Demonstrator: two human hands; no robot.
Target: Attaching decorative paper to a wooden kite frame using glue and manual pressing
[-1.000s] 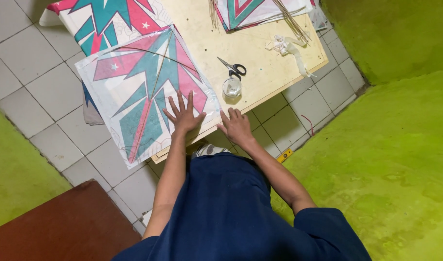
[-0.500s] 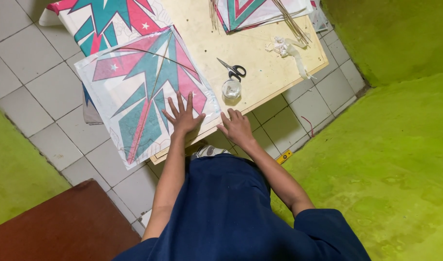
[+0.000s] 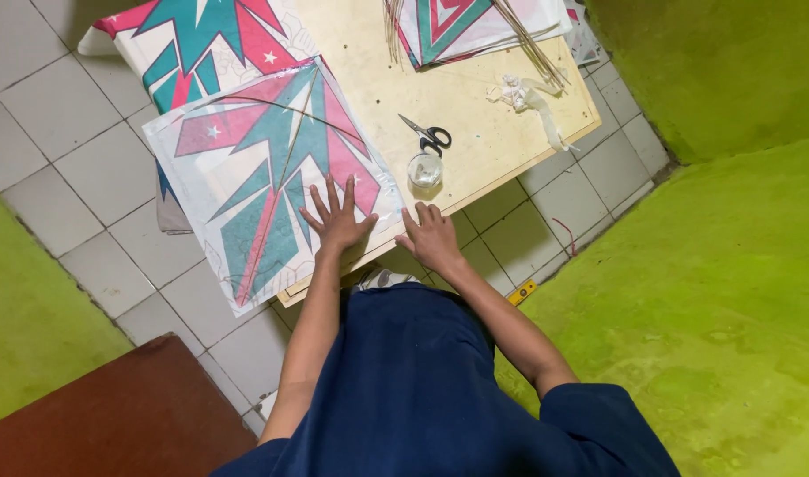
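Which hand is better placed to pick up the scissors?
Probably the right hand: it rests at the pale wooden board's near edge, just below the black-handled scissors. The left hand lies spread on the teal-and-pink paper kite.

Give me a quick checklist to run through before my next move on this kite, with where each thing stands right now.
1. Left hand flat on the kite, fingers spread: ok.
2. Right hand pressing the kite's near corner at the board edge: ok.
3. Kite lying fully on the board: not ok, its left part hangs out over the tiled floor.
4. Scissors apart from both hands, beyond the right hand: ok.
5. Small clear jar within reach, just past the right fingertips: ok; whether it is open or lidded, cannot tell.
6. Edge under the palms stuck down: cannot tell, hands cover it.
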